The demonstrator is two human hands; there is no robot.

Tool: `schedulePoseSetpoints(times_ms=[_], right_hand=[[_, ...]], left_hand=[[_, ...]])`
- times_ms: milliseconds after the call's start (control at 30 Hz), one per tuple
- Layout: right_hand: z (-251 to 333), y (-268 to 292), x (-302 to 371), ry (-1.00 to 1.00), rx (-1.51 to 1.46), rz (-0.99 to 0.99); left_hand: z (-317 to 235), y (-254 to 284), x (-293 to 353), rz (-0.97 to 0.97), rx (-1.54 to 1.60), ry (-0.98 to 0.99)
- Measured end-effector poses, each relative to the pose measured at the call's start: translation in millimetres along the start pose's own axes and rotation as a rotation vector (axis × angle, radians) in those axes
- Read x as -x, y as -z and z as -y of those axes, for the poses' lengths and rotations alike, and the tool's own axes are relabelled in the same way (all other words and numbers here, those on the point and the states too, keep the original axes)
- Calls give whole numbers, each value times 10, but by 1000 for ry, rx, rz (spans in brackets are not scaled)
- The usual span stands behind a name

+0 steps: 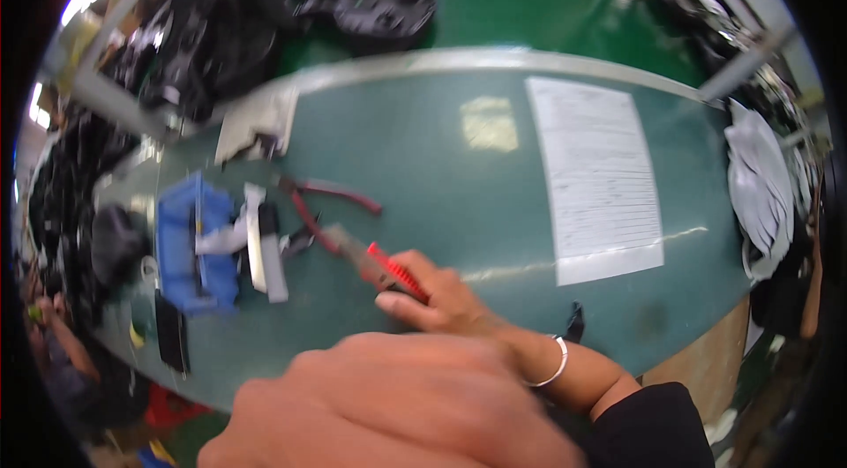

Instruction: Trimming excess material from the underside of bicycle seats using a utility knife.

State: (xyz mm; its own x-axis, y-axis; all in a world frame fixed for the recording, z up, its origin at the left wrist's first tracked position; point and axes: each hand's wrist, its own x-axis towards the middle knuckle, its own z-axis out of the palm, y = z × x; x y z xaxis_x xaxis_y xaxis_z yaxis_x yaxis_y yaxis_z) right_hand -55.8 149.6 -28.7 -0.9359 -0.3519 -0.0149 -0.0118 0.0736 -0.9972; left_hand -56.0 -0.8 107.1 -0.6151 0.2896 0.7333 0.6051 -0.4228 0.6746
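My right hand (pixel 445 296), with a white bangle at its wrist, grips a red-handled utility knife (pixel 397 272). Its greyish blade end points up and left, close to one handle of the red-handled pliers (pixel 304 190) that lie spread on the green table. Large and blurred in the foreground, my left hand (pixel 388 402) is close to the camera and looks curled with its knuckles up. Whatever its fingers hold is hidden. Left of the pliers lie white and dark strips (pixel 265 247) beside a blue plastic bin (pixel 168 247).
A printed sheet (pixel 600 186) lies on the table's (pixel 415 142) right half, with a small black piece (pixel 575 322) below it. A dark phone-like slab (pixel 170 331) rests at the left. Black padded pieces (pixel 379 5) are heaped beyond the far edge; white material (pixel 759 186) hangs at the right.
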Motion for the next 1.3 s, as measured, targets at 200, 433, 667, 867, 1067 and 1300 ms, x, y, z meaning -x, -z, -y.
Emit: schedulePoseSetpoints(times_ms=[200,433,667,867,1067,1300], right_hand=[[141,-39,-29,-115,7,92],[104,-51,20,-178,-28,119],[171,-75,11,-241,6,132],[118,-91,18,-139,55,90],[98,-85,36,-157,74,112],[38,-140,-19,203,167,46]], left_hand=[[-149,250,394,-149,-62,167],[-1,346,493,-154,-26,193],[-93,462,612,-176,-31,241],[-224,600,676,-180,-38,277],[-260,661,688,-183,-33,277],[-237,669,687,-178,15,276]])
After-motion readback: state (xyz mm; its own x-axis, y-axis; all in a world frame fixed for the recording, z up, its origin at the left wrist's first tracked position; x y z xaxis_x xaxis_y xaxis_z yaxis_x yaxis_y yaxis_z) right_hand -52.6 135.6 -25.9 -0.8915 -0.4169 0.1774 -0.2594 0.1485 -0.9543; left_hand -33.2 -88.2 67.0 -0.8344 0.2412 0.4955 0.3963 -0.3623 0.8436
